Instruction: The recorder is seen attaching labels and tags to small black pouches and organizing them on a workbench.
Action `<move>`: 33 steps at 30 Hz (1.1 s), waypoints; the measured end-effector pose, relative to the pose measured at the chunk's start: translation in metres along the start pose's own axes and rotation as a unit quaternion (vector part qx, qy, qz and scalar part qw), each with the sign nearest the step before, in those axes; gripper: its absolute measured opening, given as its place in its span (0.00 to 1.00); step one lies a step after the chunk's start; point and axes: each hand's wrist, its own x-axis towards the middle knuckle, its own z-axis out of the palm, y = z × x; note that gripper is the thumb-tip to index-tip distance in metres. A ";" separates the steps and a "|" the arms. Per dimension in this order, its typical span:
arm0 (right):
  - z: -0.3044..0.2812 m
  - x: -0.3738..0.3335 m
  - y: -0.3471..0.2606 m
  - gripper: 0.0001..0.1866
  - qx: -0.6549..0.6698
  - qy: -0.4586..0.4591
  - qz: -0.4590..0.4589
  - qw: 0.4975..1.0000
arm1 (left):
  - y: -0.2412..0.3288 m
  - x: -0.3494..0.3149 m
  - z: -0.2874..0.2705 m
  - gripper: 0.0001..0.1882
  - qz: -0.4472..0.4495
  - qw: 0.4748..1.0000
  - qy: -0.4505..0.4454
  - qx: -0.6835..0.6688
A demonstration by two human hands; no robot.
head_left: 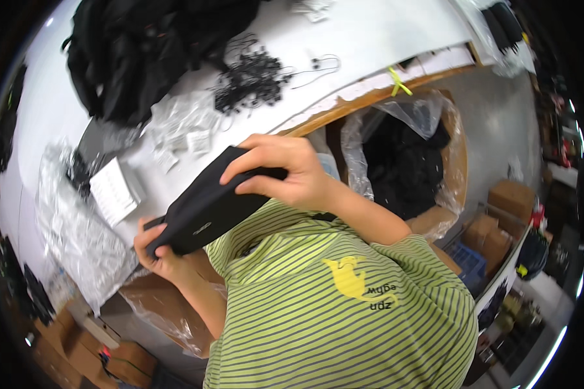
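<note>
A long, flat black fabric piece (209, 206) with a small pale mark is stretched between my two hands, in front of my striped shirt and at the table's edge. My left hand (160, 254) pinches its lower left end, thumb on the near face. At the upper right end, my right hand (284, 170) grips it with thumb and fingers. Whether it is a pouch or a band I cannot tell. Beyond it on the white table lie a heap of small clear packets (187, 123) and a tangle of thin black cords (250, 81).
A pile of black fabric goods (149, 52) covers the table's far left. Nearer stand a white paper stack (115, 190) and clear plastic bags (78, 220). Right of the wooden table edge, a plastic-lined carton (457, 162) holds black items. Another lined carton (175, 311) sits below my left arm.
</note>
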 end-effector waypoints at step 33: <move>-0.232 0.013 0.122 0.27 -0.576 0.343 0.080 0.738 | -0.089 0.076 -0.127 0.33 -0.152 0.853 0.010 0.500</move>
